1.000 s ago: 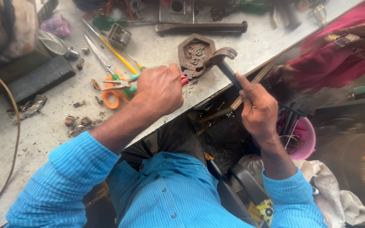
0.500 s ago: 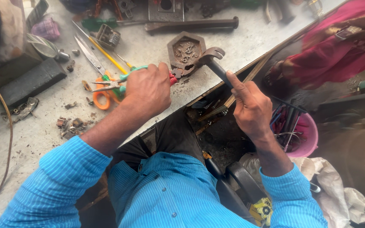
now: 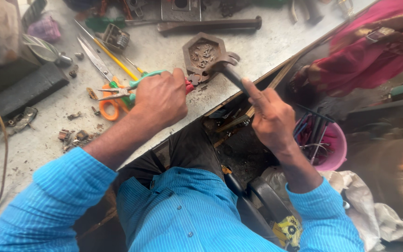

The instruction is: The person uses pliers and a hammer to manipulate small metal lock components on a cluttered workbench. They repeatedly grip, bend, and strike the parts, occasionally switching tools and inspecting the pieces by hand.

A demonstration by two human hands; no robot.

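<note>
My left hand (image 3: 161,99) is closed on a small red-handled tool (image 3: 189,86) and presses it onto the bench next to a rusty hexagonal metal tray (image 3: 203,52) that holds several small parts. My right hand (image 3: 270,117) grips the dark handle of a hammer (image 3: 232,73), with the index finger stretched along the handle. The hammer's head rests at the tray's right edge, just above the red tool's tip. What sits under that tip is too small to tell.
Green-handled pliers (image 3: 144,77), orange-handled scissors (image 3: 107,108), a yellow screwdriver (image 3: 115,59) and a long metal bar (image 3: 211,23) lie on the grey bench (image 3: 38,144). A black block (image 3: 29,88) sits at the left. A pink bucket (image 3: 336,151) of tools stands at the right, below the bench.
The hammer head has edged slightly left toward the tray and the red tool. My left hand keeps its grip in the same spot. The view has shifted a little.
</note>
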